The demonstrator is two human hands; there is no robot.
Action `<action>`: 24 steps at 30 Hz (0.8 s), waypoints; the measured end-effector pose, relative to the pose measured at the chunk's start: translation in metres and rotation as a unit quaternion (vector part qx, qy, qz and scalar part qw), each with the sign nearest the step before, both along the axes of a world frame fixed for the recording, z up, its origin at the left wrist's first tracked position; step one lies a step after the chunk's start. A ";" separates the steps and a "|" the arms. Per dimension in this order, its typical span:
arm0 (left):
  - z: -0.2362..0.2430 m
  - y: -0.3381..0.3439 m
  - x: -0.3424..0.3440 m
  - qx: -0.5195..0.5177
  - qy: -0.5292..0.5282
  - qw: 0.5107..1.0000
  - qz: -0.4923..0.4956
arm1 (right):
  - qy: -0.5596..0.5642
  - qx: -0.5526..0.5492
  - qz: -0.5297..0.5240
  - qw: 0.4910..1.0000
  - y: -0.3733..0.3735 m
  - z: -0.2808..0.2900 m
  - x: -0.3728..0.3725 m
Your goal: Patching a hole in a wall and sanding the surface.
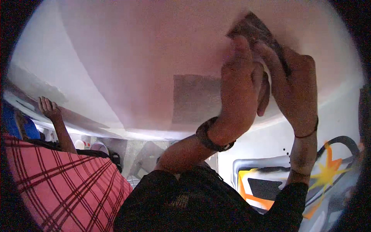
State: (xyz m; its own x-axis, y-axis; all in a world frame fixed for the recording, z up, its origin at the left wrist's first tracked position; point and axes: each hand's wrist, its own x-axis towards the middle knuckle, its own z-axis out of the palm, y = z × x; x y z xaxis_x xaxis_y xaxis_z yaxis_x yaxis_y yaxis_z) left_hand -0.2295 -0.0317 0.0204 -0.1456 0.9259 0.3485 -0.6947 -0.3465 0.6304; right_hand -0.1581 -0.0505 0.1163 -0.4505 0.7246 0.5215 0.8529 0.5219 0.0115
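A dark grey flat piece with straight edges (253, 29), its material unclear, is up against a wide pale pinkish surface (135, 46). My left hand (239, 87) is closed at the lower edge of this piece, a fingertip pressed on it; a dark band circles that wrist. My right hand (295, 83) grips the piece's right edge, its fingers partly hidden behind it. Both hands are raised close together at the upper right. Below and left of them, a grey square patch (195, 98) shows on the surface.
At the left, another person in a pink checked garment (65, 185) rests a hand (49, 108) on the surface. A white wall with orange, yellow and black painting (266, 181) stands at the lower right. Footwear (99, 147) and a grey floor (145, 158) show below.
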 end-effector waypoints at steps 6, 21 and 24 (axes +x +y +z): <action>0.007 -0.002 -0.006 -0.010 -0.078 0.994 -0.075 | -0.012 0.005 0.025 1.000 0.006 -0.002 -0.005; -0.034 0.026 -0.012 0.241 -0.244 0.840 -0.421 | -0.079 0.049 0.008 0.996 0.005 -0.008 0.013; -0.032 0.024 -0.009 0.218 -0.227 0.857 -0.408 | -0.047 0.036 -0.002 0.998 0.009 -0.006 0.013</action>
